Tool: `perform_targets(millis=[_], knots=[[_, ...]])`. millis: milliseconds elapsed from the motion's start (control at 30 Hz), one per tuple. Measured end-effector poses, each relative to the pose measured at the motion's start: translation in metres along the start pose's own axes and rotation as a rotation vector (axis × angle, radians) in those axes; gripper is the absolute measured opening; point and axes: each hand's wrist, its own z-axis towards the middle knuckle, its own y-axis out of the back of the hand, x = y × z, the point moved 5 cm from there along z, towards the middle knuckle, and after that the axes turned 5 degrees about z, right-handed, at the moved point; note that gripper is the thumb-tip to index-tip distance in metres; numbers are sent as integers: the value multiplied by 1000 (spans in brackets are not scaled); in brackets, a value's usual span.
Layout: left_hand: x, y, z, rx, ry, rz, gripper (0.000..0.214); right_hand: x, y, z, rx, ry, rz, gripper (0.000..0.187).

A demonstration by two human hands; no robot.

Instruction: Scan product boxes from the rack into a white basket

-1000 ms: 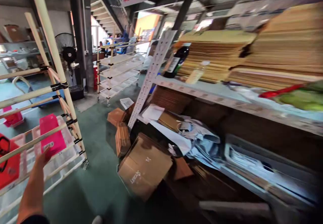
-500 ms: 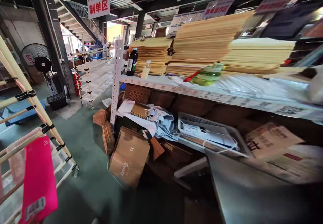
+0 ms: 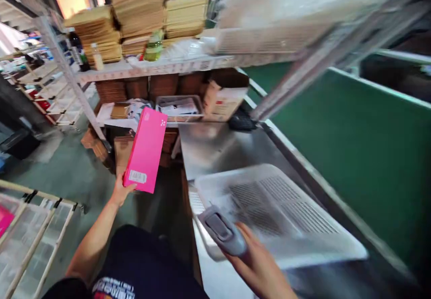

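**Pink box held up at left, grey scanner gripped at lower centre**

A flat pink box (image 3: pixel 146 150) was held upright, slightly tilted, left of the frame's centre. It was gripped at its lower edge by the left hand (image 3: pixel 119 192), whose fingers were closed around the bottom corner; most of that hand was hidden behind the box. A white label could be seen near the box's lower end, but its print was too small to be read.

At the lower centre, a grey handheld scanner (image 3: pixel 222 230) was clasped in the right hand (image 3: pixel 257 263). The fingers were wrapped about its handle, and the hand was blurred and cut off by the bottom edge. The scanner's head lay over the near corner of a white perforated tray (image 3: pixel 286 218), which rested on the steel tabletop (image 3: pixel 215 148); whether scanner and tray were touching could not be told. The tray's far side was smeared by motion.

A green surface (image 3: pixel 353 146) filled the right of the frame beyond the tabletop's raised edge. At the upper left, stacks of flat cardboard (image 3: pixel 138 7) were piled on a shelf (image 3: pixel 134 70), with a green bottle (image 3: pixel 153 47) and a dark bottle (image 3: pixel 76 47) standing among them. Beneath the shelf, a grey bin of papers (image 3: pixel 178 107) and a carton (image 3: pixel 224 99) were seen. The upper right was too blurred to be made out. At the lower left, a pipe-frame rack (image 3: pixel 37 218) was cut off by the frame's edge.
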Motion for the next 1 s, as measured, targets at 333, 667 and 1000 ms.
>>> perform_targets(millis=[333,667,1000], knots=[[-8,-194,27,458,-91,151,77,32,12,-4,18,-217,-26,86],[6,-266,41,668,-108,330,74,-16,-4,-32,-181,-457,150,75],[17,-287,23,484,-341,690,56,-68,-32,-95,-726,-660,347,48]])
